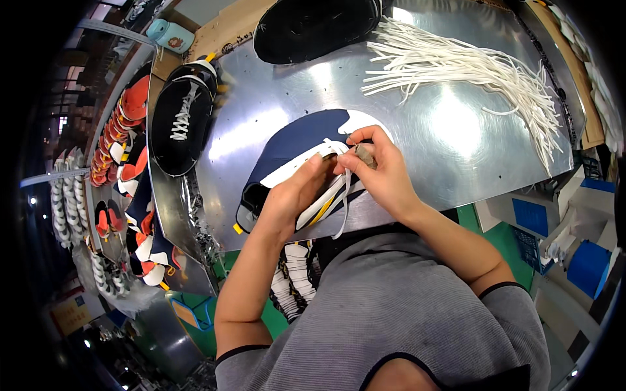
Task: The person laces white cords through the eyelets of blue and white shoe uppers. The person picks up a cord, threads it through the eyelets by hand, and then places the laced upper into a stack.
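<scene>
A navy and white shoe upper [297, 140] with yellow tabs lies on the metal table in front of me. My left hand [293, 195] is closed on its near side, the thumb along the white eyelet strip. Above the front eyelets my right hand [385, 173] is pinched, fingertips meeting at a white shoelace [345, 212] that hangs down toward the table's near edge. A brownish wrap [365, 156] covers the right thumb. The exact spot where lace and eyelet meet is hidden by my fingers.
A bundle of white laces [469, 72] is spread at the far right. Black uppers, one laced [182, 124], lie at the left, and a dark piece [313, 29] at the far edge. Stacked red and white uppers [127, 124] stand beyond the left edge, near a light blue jar [171, 36].
</scene>
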`<state>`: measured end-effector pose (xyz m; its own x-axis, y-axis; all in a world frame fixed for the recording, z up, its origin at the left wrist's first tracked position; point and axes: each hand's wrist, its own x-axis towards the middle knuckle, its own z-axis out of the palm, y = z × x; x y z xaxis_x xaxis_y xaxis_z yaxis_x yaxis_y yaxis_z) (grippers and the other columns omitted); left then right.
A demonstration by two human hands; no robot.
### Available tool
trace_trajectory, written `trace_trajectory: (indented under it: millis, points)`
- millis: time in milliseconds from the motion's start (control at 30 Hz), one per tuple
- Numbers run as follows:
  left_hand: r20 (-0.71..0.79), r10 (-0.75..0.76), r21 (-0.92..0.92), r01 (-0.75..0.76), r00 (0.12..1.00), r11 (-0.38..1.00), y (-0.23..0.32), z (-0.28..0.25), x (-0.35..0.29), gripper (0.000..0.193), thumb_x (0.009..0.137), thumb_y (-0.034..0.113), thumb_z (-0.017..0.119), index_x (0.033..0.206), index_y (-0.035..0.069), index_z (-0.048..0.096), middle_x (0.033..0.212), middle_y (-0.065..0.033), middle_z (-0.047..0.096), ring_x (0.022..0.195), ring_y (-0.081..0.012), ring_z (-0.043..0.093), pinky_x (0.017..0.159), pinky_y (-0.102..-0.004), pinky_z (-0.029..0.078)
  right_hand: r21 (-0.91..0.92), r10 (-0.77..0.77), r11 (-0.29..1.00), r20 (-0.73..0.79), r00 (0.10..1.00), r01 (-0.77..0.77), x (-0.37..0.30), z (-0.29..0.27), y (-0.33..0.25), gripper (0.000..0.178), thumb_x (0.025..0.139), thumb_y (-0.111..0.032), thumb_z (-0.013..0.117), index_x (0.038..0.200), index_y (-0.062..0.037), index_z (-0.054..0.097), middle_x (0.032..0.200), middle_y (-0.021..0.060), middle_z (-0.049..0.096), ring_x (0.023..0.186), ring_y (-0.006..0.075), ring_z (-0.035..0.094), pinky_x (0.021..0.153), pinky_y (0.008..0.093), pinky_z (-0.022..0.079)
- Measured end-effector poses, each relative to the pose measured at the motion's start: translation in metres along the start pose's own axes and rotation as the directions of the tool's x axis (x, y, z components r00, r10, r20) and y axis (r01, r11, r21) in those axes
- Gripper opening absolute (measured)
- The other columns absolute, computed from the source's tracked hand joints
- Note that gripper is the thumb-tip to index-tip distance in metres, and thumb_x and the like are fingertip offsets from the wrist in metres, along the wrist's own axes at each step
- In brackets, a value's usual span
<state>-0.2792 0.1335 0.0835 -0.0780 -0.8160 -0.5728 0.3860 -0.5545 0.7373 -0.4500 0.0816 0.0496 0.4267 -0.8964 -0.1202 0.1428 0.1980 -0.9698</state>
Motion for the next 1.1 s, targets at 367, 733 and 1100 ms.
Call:
trace_trajectory:
  millis: [367,733,1100]
  points:
    - [-0.127,0.324,-0.021,-0.330,0.937,0.944,-0.010,0.022,-0.019,0.019,0.095,0.013,0.065,0.109,0.001,0.068,0.102,-0.0049,0.070,0.092,-0.0131,0.066,0.084,-0.0264,0.051,-0.258,-0.160,0.949,0.091,0.983,0.179,-0.025,0.004,-0.034,0.024,0.090,-0.004,0.066,0.107,-0.0020,0.049,0.077,0.0087,0.070,0.074,0.0174,0.070,0.067,0.0282,0.052]
    - [-0.230,0.415,0.275,-0.351,0.880,0.895,-0.018,0.035,-0.028,0.021,0.094,0.012,0.066,0.109,-0.001,0.069,0.104,-0.0076,0.071,0.095,-0.0142,0.067,0.084,-0.0263,0.051,-0.335,-0.132,0.925,0.154,0.979,0.178,-0.039,-0.018,-0.049,0.018,0.095,-0.012,0.062,0.104,0.0007,0.054,0.084,0.0156,0.070,0.078,0.0263,0.071,0.069,0.0334,0.053]
    - [-0.096,0.684,0.620,-0.494,0.723,0.609,-0.030,0.049,-0.032,0.014,0.092,0.008,0.068,0.102,-0.001,0.070,0.092,-0.0056,0.071,0.080,-0.0146,0.067,0.070,-0.0268,0.052,-0.484,-0.212,0.827,0.202,0.956,0.286,-0.030,-0.025,-0.047,0.014,0.090,-0.010,0.063,0.098,-0.0016,0.056,0.078,0.0153,0.068,0.071,0.0336,0.068,0.062,0.0387,0.052]
